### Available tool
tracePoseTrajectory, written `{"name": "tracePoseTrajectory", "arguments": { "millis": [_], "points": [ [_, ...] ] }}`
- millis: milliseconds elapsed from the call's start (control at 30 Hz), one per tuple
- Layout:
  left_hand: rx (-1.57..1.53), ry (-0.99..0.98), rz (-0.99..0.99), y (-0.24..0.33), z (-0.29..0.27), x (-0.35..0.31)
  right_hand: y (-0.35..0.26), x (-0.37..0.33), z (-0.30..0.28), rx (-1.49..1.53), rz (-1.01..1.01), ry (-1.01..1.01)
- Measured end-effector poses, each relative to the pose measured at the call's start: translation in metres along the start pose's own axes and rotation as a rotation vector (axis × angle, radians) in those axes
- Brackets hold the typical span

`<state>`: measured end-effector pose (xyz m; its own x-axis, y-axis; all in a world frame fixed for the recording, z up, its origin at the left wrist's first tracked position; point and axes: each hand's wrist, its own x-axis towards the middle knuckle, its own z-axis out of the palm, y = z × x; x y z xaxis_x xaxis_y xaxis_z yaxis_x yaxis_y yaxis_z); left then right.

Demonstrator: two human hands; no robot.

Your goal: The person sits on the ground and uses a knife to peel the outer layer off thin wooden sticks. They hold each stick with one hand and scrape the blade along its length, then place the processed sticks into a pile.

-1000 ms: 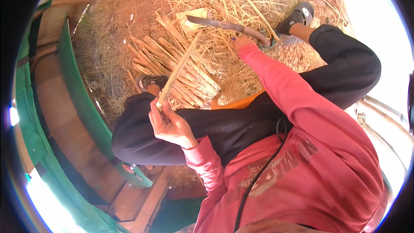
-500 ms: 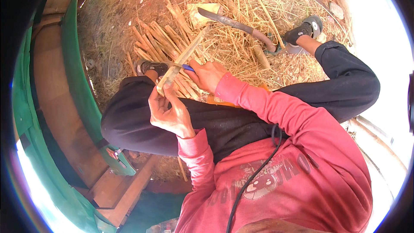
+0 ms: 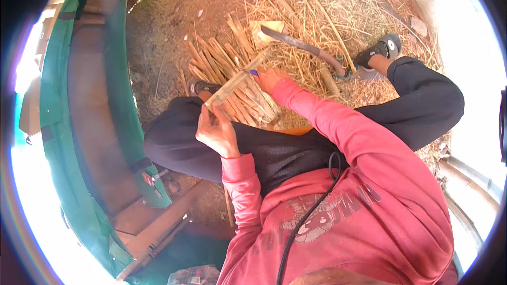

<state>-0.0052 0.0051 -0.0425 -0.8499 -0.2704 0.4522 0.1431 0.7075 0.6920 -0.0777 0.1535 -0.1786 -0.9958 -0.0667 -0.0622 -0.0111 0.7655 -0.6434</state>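
Note:
My left hand (image 3: 218,133) pinches the near end of a split bamboo strip (image 3: 231,85), which slants up and away to the right above my lap. A small knife (image 3: 254,73) with a blue handle is gripped in my right hand (image 3: 271,78). Its thin blade lies across the strip, about midway along it; the cutting edge is too small to make out. Below and beyond the strip, a pile of similar split strips (image 3: 214,59) lies on the ground between my legs.
Beyond my right hand a machete (image 3: 301,44) with a wooden handle rests on straw (image 3: 317,13), beside a pale yellowish piece (image 3: 262,30). A wooden bench frame with green sheeting (image 3: 117,68) stands at my left. A pale wall (image 3: 449,26) rises at the right.
My right hand and knife have slid farther along the strip, away from my left hand. The strip's far end has dipped, and the whole view has shifted slightly.

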Motion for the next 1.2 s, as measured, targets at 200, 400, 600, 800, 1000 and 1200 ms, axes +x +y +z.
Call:
{"name": "tracePoseTrajectory", "arguments": {
  "millis": [200, 400, 600, 800, 1000, 1200],
  "points": [
    [0.015, 0.041, 0.072, -0.007, 0.004, 0.001, -0.023, -0.013, -0.029, 0.072, -0.001, -0.107],
    [0.035, 0.006, 0.053, 0.000, 0.005, 0.001, 0.007, 0.017, -0.008, 0.018, -0.162, -0.089],
    [0.010, -0.038, 0.058, 0.006, 0.010, 0.005, 0.064, 0.052, 0.002, -0.384, 0.150, -0.550],
    [-0.002, -0.018, -0.025, 0.004, 0.002, 0.003, 0.221, 0.007, -0.072, -0.335, 0.452, -0.190],
    [-0.028, 0.029, -0.012, 0.000, 0.017, 0.004, 0.061, 0.017, -0.068, 0.285, 0.036, -0.246],
    [-0.046, 0.009, -0.058, 0.007, 0.014, 0.006, 0.011, -0.002, -0.018, 0.140, -0.171, -0.087]
  ]
}}
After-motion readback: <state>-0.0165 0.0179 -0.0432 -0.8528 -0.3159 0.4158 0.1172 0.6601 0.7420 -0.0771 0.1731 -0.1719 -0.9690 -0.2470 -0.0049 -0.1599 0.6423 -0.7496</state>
